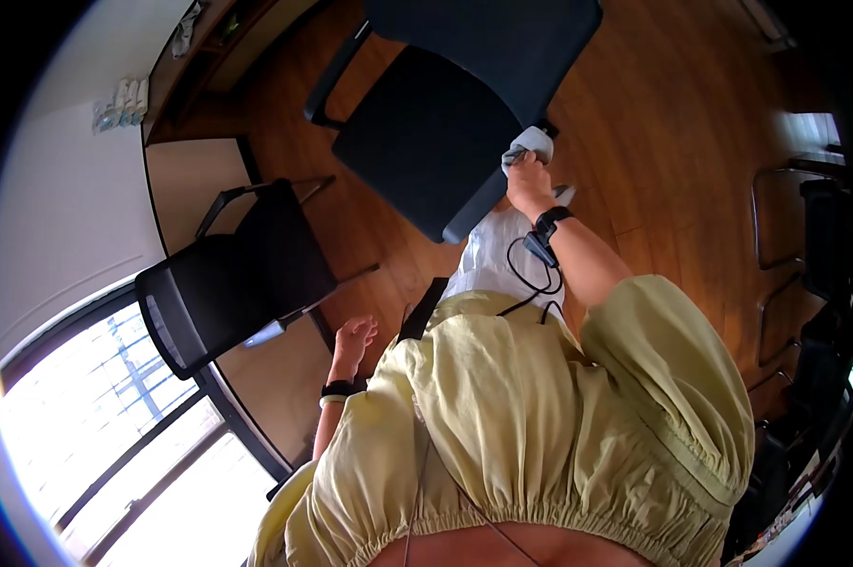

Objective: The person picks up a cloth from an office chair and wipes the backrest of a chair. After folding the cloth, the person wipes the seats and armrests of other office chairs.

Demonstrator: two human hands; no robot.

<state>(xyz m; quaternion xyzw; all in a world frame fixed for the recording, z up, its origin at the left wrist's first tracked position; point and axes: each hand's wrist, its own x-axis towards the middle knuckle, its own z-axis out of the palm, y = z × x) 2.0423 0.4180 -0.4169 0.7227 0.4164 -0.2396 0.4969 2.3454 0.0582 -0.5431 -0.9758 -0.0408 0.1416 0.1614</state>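
Observation:
My right hand (530, 186) is closed on a crumpled grey-white cloth (530, 146) at the armrest (474, 206) of a black office chair (424, 132). A black band with a small device and a looped cable sits on that wrist. Lower and to the left, my left hand (354, 342) hangs beside my body with its fingers apart and slightly curled, holding nothing. It wears a dark wristband and is nearest to a second black chair (247, 269).
Wooden floor (653, 161) lies around the chairs. A window (124, 406) is at the lower left, with a white wall (67, 208) above it. More dark chairs (818, 236) with metal frames line the right side. A wooden shelf (197, 71) stands at the upper left.

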